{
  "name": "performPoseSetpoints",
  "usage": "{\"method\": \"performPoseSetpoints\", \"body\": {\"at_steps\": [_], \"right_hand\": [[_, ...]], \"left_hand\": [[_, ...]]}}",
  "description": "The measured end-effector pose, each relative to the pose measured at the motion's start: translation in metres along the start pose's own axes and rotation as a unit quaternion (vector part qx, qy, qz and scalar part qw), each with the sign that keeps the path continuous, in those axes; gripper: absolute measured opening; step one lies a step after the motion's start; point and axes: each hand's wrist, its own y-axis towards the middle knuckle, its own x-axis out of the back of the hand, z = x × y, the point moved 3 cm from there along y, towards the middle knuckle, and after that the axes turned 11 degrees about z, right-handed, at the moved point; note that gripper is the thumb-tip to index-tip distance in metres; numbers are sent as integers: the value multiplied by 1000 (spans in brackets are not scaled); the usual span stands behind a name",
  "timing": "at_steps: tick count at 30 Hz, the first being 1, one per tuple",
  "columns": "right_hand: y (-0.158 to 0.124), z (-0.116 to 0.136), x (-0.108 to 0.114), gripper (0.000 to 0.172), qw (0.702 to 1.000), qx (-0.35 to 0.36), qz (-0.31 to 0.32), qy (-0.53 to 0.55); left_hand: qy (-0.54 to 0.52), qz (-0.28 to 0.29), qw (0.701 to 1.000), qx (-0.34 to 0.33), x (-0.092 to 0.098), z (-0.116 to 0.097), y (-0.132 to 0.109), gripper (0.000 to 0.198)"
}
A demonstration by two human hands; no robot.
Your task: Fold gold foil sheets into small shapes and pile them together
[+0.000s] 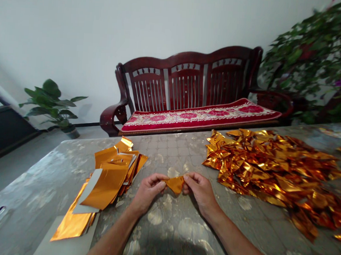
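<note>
A small folded piece of gold foil paper [175,184] is held up between both hands, just above the table. My left hand [149,189] pinches its left end between thumb and fingers. At the opposite end, my right hand [198,189] grips the paper the same way. Left of my hands lies a loose stack of flat gold foil sheets [106,185], some showing a grey-white back. To the right spreads a large heap of folded gold foil pieces [260,163], crinkled and shiny.
The table [158,234] has a patterned, glossy cover. A pale flat board [56,247] lies under the front of the stack. Behind the table stands a dark red wooden bench [187,86] with a red floral cushion [200,116]. Potted plants [52,101] flank it.
</note>
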Motion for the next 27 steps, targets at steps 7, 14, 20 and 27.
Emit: {"method": "performPoseSetpoints", "body": {"at_steps": [7,14,20,27], "right_hand": [[0,1,-2,28,996,15,27,-78],[0,5,2,13,957,57,39,-282],[-3,8,4,15,937,96,32,-335],[-7,20,0,14,888,198,16,-414]], "left_hand": [[56,-90,994,0,9,9,2,25],[112,-122,986,-24,12,6,2,30],[148,-84,985,34,9,9,3,22],[310,-134,941,-26,3,-4,-4,19]]}}
